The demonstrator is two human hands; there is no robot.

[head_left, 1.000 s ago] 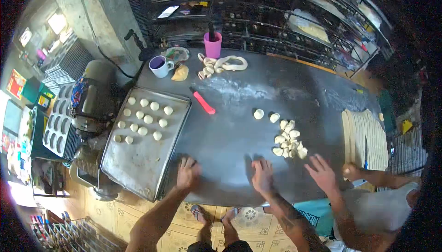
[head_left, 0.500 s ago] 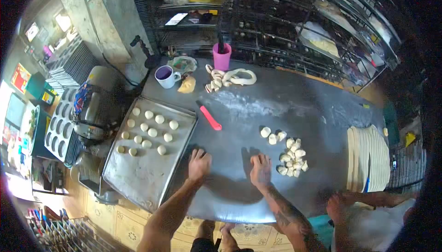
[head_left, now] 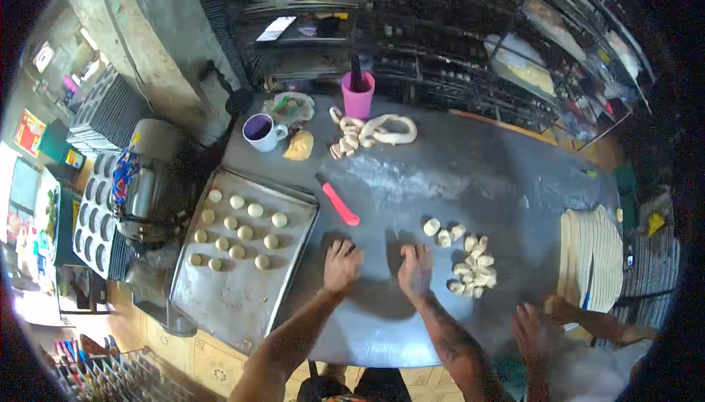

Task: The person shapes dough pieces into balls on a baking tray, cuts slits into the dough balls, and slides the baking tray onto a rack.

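Note:
My left hand point(head_left: 344, 265) is palm down on the dark metal table point(head_left: 367, 332), fingers curled in; whatever lies under it is hidden. Across a short gap, my right hand point(head_left: 416, 268) rests the same way, cupped with its fingers bent, and its contents are hidden too. To its right are a cluster of cut dough pieces point(head_left: 476, 270) and several separate pieces just behind. Left of my left hand, a metal baking tray point(head_left: 228, 303) carries rows of small round dough balls point(head_left: 244, 233). A red-handled tool point(head_left: 340, 204) lies beyond my hands.
A mug point(head_left: 261, 132), a lump of yellowish dough point(head_left: 299, 146), a pink cup point(head_left: 358, 96) and a twisted dough rope point(head_left: 389, 129) stand at the back. Sliced dough strips point(head_left: 591, 255) lie right, near another person's hands point(head_left: 530, 331). A machine point(head_left: 150, 189) stands left.
My left hand has moved right, nearer my right hand. The other person's hands have come apart, one now by the dough strips. The view has shifted slightly.

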